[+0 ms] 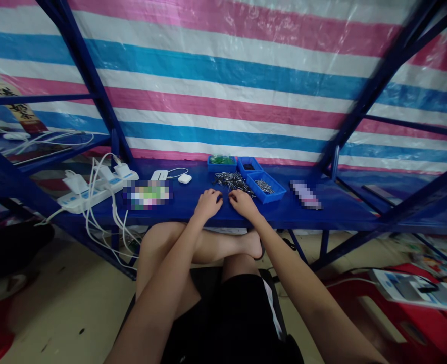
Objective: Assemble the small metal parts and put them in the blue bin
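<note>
Both of my hands rest low over the front part of a blue table (pixel 185 199), facing each other with a small gap between them. My left hand (pixel 208 203) has curled fingers, thumb and forefinger drawn together at a small dark spot. Likewise my right hand (pixel 242 203) is bent into a pinch, a dark bit showing at its fingertips. What either hand holds is too small to name. Just beyond them lies a loose pile of thin black and silver pieces (pixel 233 181). To its right, a blue tray (pixel 275 197) contains thin silver pieces.
Behind the pile stand a blue bin (pixel 208 164) with green pieces and another blue bin (pixel 259 163) with dark ones. A white power strip (pixel 90 197) with tangled cables, a white case (pixel 184 179) and two blurred-out items lie on the table. Blue metal posts (pixel 105 116) flank it.
</note>
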### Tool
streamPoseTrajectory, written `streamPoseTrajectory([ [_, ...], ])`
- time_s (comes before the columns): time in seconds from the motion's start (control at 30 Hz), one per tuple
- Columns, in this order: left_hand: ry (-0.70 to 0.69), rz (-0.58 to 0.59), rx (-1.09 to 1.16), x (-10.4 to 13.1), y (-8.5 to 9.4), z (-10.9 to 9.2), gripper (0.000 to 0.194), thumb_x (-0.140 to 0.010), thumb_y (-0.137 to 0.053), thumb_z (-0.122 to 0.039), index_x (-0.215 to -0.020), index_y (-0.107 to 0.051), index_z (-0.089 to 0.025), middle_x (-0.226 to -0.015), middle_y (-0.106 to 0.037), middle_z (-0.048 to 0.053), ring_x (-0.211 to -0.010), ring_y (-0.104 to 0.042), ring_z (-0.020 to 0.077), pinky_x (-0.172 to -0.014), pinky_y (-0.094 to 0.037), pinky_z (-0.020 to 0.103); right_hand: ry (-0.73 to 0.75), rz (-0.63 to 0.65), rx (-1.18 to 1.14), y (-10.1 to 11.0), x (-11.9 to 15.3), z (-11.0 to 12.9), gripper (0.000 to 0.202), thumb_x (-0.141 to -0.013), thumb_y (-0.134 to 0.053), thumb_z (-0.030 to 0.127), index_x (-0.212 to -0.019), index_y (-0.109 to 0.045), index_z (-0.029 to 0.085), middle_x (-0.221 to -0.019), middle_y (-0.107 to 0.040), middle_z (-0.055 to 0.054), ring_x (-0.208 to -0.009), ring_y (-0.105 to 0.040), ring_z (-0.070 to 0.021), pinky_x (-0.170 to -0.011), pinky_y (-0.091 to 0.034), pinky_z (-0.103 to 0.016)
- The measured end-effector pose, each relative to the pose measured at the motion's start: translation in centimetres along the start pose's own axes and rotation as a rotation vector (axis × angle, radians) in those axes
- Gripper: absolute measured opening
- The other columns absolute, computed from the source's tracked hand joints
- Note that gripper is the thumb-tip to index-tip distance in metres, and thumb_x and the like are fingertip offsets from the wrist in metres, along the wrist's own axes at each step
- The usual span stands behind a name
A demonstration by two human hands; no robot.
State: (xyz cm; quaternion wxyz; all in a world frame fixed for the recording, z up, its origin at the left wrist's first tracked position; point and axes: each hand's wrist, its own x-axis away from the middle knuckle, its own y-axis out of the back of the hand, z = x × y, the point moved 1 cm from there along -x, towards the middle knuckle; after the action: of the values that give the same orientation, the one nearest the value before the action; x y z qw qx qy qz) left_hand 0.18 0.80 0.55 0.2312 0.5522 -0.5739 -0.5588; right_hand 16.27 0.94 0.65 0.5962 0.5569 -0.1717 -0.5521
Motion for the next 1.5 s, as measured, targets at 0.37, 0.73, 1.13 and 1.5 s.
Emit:
streamPoseTrajectory([
  [0.37,-0.007,-0.012,0.010,-0.2,-0.5,0.3,0.027,-0.084,-0.043,-0.034,-0.103,-0.058,-0.022,-0.102,-0.055,0.008,-0.097,-0.048,0.0234,-0.081,-0.038,0.035,-0.177,-0.034,0.117,0.0,-0.3,-0.1,0.023,-0.085,-0.043,0.022,-0.102,-0.056,0.013,-0.101,-0.053,-0.011,-0.096,-0.052,-0.0192,-0.085,-0.039,-0.028],
  [0.73,-0.027,-0.034,0.021,-0.4,-0.8,0.6,0.026,-0.083,-0.043,-0.034,-0.100,-0.059,-0.022,-0.101,-0.056,0.008,-0.096,-0.049,0.0244,-0.079,-0.039,0.036,-0.234,0.088,0.232,1.1,-2.6,-0.7,0.023,-0.084,-0.044,0.021,-0.103,-0.056,0.014,-0.103,-0.058,-0.012,-0.098,-0.054,-0.0214,-0.082,-0.042,-0.029],
  [1.13,-0.008,-0.015,0.042,-0.3,-0.3,0.5,0.026,-0.083,-0.045,-0.033,-0.100,-0.060,-0.020,-0.102,-0.057,0.009,-0.098,-0.050,0.0243,-0.081,-0.040,0.036,-0.224,0.117,0.284,1.0,-4.0,-0.1,0.025,-0.086,-0.036,0.014,-0.098,-0.058,0.013,-0.099,-0.061,-0.014,-0.093,-0.057,-0.0218,-0.079,-0.043,-0.030],
  [1.5,0.026,-0.070,0.130,-0.4,-0.5,0.7,0.027,-0.083,-0.045,-0.033,-0.102,-0.060,-0.020,-0.101,-0.060,0.008,-0.097,-0.052,0.0229,-0.084,-0.041,0.035,-0.127,-0.093,0.058,1.7,-2.1,-0.9,0.022,-0.087,-0.039,0.015,-0.100,-0.058,0.015,-0.096,-0.062,-0.010,-0.093,-0.057,-0.0188,-0.081,-0.041,-0.027],
])
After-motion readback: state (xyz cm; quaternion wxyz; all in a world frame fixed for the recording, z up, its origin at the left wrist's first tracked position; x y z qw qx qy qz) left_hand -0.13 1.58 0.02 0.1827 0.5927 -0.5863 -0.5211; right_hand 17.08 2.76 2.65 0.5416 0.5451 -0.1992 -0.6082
